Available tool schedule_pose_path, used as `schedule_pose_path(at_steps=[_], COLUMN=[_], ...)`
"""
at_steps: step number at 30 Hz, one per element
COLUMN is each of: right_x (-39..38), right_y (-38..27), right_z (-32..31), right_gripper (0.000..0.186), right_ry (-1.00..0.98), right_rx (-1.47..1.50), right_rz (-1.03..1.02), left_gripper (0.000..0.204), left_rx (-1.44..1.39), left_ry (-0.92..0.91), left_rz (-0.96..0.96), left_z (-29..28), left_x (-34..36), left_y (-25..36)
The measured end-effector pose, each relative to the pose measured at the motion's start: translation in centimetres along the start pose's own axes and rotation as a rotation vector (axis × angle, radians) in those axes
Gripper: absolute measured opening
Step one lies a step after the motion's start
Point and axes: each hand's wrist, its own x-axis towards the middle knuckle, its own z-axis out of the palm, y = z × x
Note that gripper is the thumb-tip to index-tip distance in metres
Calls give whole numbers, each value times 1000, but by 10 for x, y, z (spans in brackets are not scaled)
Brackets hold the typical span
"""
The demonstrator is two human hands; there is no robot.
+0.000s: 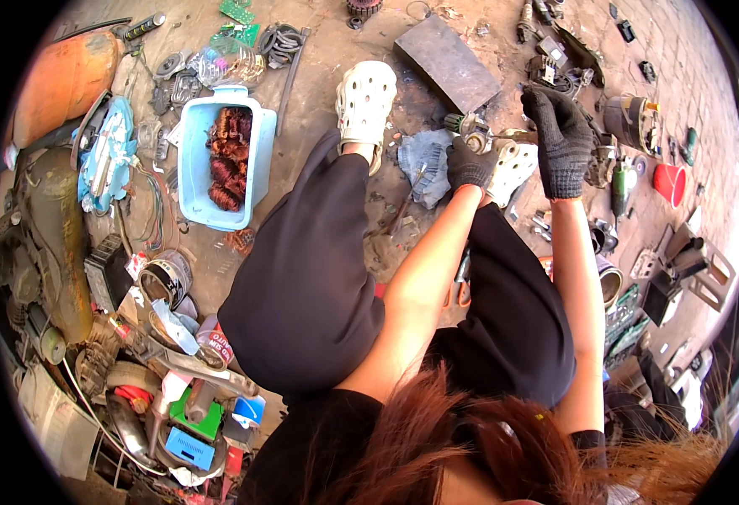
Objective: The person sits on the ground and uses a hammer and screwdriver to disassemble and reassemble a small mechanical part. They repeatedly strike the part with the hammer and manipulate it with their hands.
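Gloves (566, 139) dark grey; cloth (422, 172) faded blue; tub (263, 160) pale blue; coils (230, 160) copper-red.

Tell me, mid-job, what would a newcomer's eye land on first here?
Probably the light-blue plastic tub on the ground at upper left, with reddish-brown wire coils inside. Next, the pale left clog, near the top middle, stands out against the dark trousers. To its right are the dark-gloved left hand and right hand, with a metal part by the left one.

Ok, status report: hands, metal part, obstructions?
Left gloved hand holding rotor-like metal part. Right gloved hand alongside, grip unclear. Denim rag beside left hand; metal block beyond.
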Motion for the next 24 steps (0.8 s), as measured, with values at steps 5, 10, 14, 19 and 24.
schedule_pose_path(at_steps=[5,10,14,19,24], right_x=[1,3,2,-3,-11], right_y=[-5,-5,-5,-10,-7], right_z=[7,7,6,5,-2], right_gripper=[22,23,24,26,28], right_ry=[48,71,70,85,98], right_rx=[-22,-59,-66,86,19], right_rz=[53,6,7,136,87], left_gripper=[84,88,97,101,101], left_rx=[97,88,51,42,121], left_ry=[-20,-114,-35,71,23], left_rz=[-50,-55,2,169,216], left_z=[-1,-4,-7,-5,-2], left_x=[1,11,8,-5,10], left_y=[6,4,5,8,10])
